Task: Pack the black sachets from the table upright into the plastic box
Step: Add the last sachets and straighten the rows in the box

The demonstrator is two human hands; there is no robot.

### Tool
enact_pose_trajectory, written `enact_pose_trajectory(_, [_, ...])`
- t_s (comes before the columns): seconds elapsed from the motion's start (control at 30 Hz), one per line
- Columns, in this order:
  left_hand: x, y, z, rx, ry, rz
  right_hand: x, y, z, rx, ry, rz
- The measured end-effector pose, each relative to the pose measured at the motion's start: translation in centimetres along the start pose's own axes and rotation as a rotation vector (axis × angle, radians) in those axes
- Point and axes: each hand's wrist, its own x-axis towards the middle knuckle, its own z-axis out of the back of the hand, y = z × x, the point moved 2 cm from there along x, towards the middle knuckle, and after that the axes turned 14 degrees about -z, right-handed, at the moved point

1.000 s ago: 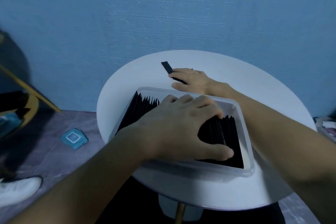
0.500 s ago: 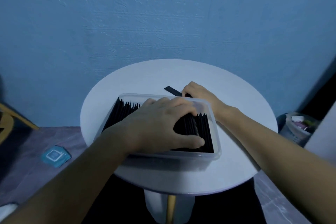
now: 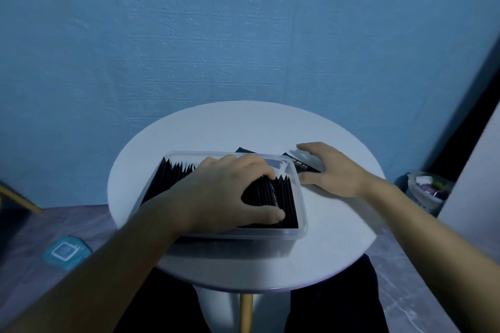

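black sachets [image 3: 284, 197] gripped by left fingers [image 3: 254, 164]; right fingers [image 3: 311, 147] spread over loose sachet [image 3: 301, 166].

One camera rides on my head, facing forward and down, wide-angled. My forearms enter from the bottom corners, and my left hand [image 3: 224, 192] and right hand [image 3: 332, 170] land near the frame's middle, close below the lens. The black sachets [image 3: 284, 197] my left fingers curl over sit almost dead centre. Beyond my fingertips come the table [image 3: 243, 121] rim and the blue wall [image 3: 243, 35]; left of them, floor [image 3: 67, 224].
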Motion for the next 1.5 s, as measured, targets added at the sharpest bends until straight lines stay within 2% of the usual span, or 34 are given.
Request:
enact_pose_trajectory(0.07, [0.0, -0.1, 0.0, -0.006, 0.004, 0.005, 0.0, -0.5, 0.2, -0.049, 0.034, -0.061])
enact_pose_trajectory(0.13, [0.0, -0.1, 0.1, -0.008, 0.003, 0.003, 0.4, -0.6, 0.1, -0.09, 0.035, -0.034])
enact_pose_trajectory(0.37, [-0.1, -0.1, 0.1, -0.009, 0.005, 0.01, 1.4, 0.7, 0.4, 0.058, 0.204, -0.21])
enact_pose_trajectory(0.47, [-0.1, -0.1, 0.1, -0.007, 0.005, 0.004, 2.4, 1.9, 0.8, -0.035, 0.064, -0.158])
enact_pose_trajectory(0.53, [-0.1, -0.1, 0.1, -0.003, 0.004, 0.007, 3.1, 3.1, 0.9, -0.007, -0.078, -0.119])
enact_pose_trajectory(0.6, [0.0, -0.2, 0.1, -0.001, 0.007, 0.012, 3.8, 4.7, 0.4, 0.047, -0.113, -0.049])
enact_pose_trajectory(0.67, [-0.1, -0.3, 0.1, -0.006, 0.009, 0.019, 4.3, 6.4, -0.5, 0.083, 0.002, 0.041])
enact_pose_trajectory(0.77, [-0.1, -0.2, 0.1, -0.017, 0.003, 0.02, 4.5, 8.0, -2.1, -0.015, 0.16, 0.148])
enact_pose_trajectory(0.93, [-0.1, -0.2, 0.1, -0.032, -0.007, 0.028, 4.9, 8.2, -2.4, 0.014, 0.201, 0.09])
enact_pose_trajectory(1.23, [-0.1, -0.2, 0.1, -0.03, -0.007, 0.02, 4.4, 7.7, -1.3, 0.065, 0.423, -0.122])
enact_pose_trajectory(1.4, [-0.2, -0.2, 0.0, -0.045, -0.009, 0.024, 3.3, 7.6, -1.0, -0.125, 0.34, -0.098])
enact_pose_trajectory(1.5, [-0.2, -0.2, 0.0, -0.047, -0.005, 0.034, 1.9, 7.5, -0.1, -0.039, 0.255, -0.123])
